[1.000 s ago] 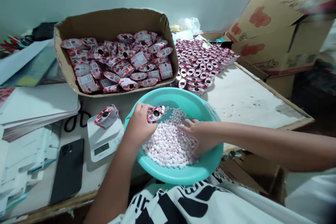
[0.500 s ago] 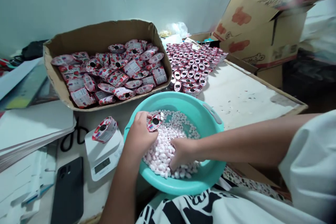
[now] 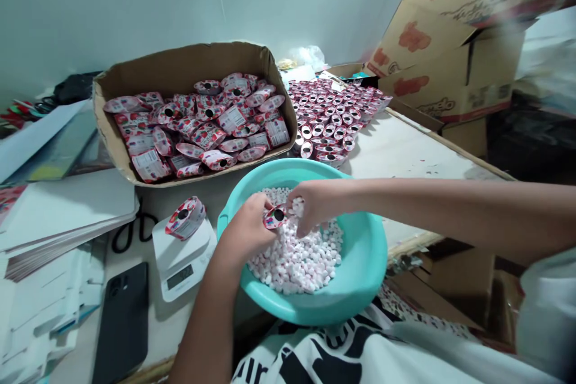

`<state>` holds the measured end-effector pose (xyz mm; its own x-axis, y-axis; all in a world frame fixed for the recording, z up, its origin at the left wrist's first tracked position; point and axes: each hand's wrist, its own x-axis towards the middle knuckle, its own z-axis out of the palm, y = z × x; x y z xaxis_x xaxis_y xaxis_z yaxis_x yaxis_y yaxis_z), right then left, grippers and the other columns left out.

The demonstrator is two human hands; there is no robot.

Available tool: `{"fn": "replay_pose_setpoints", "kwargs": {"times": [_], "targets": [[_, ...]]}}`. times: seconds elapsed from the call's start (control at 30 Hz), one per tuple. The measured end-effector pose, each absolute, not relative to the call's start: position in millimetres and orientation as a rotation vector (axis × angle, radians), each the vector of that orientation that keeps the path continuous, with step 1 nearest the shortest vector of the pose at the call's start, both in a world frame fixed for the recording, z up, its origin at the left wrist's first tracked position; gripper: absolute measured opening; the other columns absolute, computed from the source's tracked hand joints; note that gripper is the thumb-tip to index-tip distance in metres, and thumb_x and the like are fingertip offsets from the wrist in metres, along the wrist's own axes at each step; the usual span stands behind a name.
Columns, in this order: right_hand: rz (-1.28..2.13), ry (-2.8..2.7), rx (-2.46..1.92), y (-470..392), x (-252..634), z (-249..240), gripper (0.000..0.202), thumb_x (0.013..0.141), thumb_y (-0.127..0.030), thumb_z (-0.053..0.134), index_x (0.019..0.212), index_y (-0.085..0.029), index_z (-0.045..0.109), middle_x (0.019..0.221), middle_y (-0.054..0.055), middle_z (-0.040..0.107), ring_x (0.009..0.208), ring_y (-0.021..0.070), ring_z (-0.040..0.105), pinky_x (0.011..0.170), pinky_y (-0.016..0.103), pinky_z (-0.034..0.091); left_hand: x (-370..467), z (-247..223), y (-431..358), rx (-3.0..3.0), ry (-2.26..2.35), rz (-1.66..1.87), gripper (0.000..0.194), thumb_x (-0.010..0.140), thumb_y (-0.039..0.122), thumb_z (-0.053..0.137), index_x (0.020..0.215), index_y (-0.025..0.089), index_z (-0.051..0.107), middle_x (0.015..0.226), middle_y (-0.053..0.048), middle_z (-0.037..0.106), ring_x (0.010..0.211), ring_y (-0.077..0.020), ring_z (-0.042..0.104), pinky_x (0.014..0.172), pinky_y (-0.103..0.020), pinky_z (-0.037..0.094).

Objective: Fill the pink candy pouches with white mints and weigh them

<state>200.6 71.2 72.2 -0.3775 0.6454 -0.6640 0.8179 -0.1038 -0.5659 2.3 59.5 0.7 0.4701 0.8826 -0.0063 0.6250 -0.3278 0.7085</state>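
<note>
A teal plastic basin [image 3: 364, 288] holds a heap of small pale pink-white candies [image 3: 297, 264]. Over its left side, my left hand [image 3: 252, 222] is closed round a small printed candy box [image 3: 275, 216] with a dark round spot on its end. My right hand [image 3: 315, 201] is just right of that box, fingers curled round a handful of candies, some showing at the fingertips. Left of the basin, a similar printed box [image 3: 186, 219] sits on a white digital scale [image 3: 171, 252]; its display is too blurred to read.
A cardboard carton [image 3: 103, 114] full of printed boxes stands behind the basin. Several rows of upright boxes [image 3: 333, 114] are at its right. A black phone [image 3: 121, 324], scissors [image 3: 128, 231] and paper stacks [image 3: 67, 210] lie on the left. Large cartons [image 3: 432, 72] stack at the right.
My right hand has lifted out of the candy heap with a handful and moved up beside the box. My left hand still holds the box. The view has shifted slightly.
</note>
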Motion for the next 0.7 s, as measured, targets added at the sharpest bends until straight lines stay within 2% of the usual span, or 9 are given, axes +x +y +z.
{"fn": "replay_pose_setpoints", "kwargs": {"times": [0.07,0.17,0.37,0.5,0.6,0.63,0.7], "targets": [[-1.313,2.14,1.534,77,191,82,0.056,0.062,-0.041,0.082,0.109,-0.015,0.066,0.07,-0.003,0.066,0.064,0.016,0.064,0.056,0.024,0.047,3,3,58,2.061,1.143,0.511,0.03,0.066,0.01,0.067,0.092,0.019,0.056,0.1,-0.004,0.061,0.096,-0.0228,0.059,0.08,-0.033,0.046],[-1.082,2.284,1.454,79,178,86,0.052,0.061,-0.042,0.083,0.102,-0.013,0.069,0.074,-0.001,0.065,0.068,0.0167,0.062,0.056,0.024,0.042,2,8,57,2.043,1.1,0.54,0.027,0.068,0.014,0.069,0.091,0.019,0.056,0.098,-0.003,0.062,0.095,-0.0224,0.059,0.078,-0.032,0.046],[-0.788,2.442,1.492,68,180,90,0.065,0.065,-0.041,0.083,0.121,-0.017,0.062,0.097,0.004,0.068,0.083,0.0216,0.061,0.061,0.027,0.038,-3,7,56,1.982,1.204,0.557,0.027,0.069,0.015,0.07,0.091,0.019,0.056,0.095,-0.002,0.064,0.089,-0.0201,0.061,0.076,-0.03,0.047],[-0.501,2.436,1.468,70,203,90,0.078,0.064,-0.043,0.085,0.131,-0.015,0.057,0.117,0.012,0.062,0.09,0.0268,0.062,0.071,0.033,0.046,-2,7,55,1.934,1.311,0.612,0.025,0.07,0.015,0.067,0.092,0.019,0.057,0.095,-0.001,0.065,0.089,-0.0187,0.062,0.076,-0.029,0.047],[-0.457,2.28,1.401,81,214,66,0.094,0.061,-0.05,0.086,0.142,-0.017,0.052,0.135,0.018,0.054,0.111,0.0365,0.06,0.088,0.043,0.05,2,8,55,1.932,1.348,0.66,0.027,0.068,0.014,0.067,0.093,0.02,0.057,0.097,-0.001,0.065,0.091,-0.0188,0.062,0.077,-0.029,0.048],[-0.532,2.231,1.358,84,215,54,0.105,0.058,-0.053,0.086,0.148,-0.018,0.045,0.145,0.019,0.047,0.123,0.0398,0.054,0.096,0.046,0.049,3,8,55,1.924,1.358,0.669,0.028,0.068,0.013,0.067,0.093,0.02,0.057,0.097,-0.001,0.065,0.091,-0.0188,0.063,0.078,-0.029,0.048],[-0.74,2.155,1.252,87,212,25,0.132,0.05,-0.057,0.089,0.16,-0.018,0.026,0.162,0.023,0.023,0.14,0.0453,0.038,0.107,0.051,0.042,5,9,57,1.894,1.393,0.677,0.029,0.067,0.013,0.067,0.094,0.02,0.057,0.096,-0.001,0.066,0.089,-0.0189,0.064,0.077,-0.029,0.048]]}}
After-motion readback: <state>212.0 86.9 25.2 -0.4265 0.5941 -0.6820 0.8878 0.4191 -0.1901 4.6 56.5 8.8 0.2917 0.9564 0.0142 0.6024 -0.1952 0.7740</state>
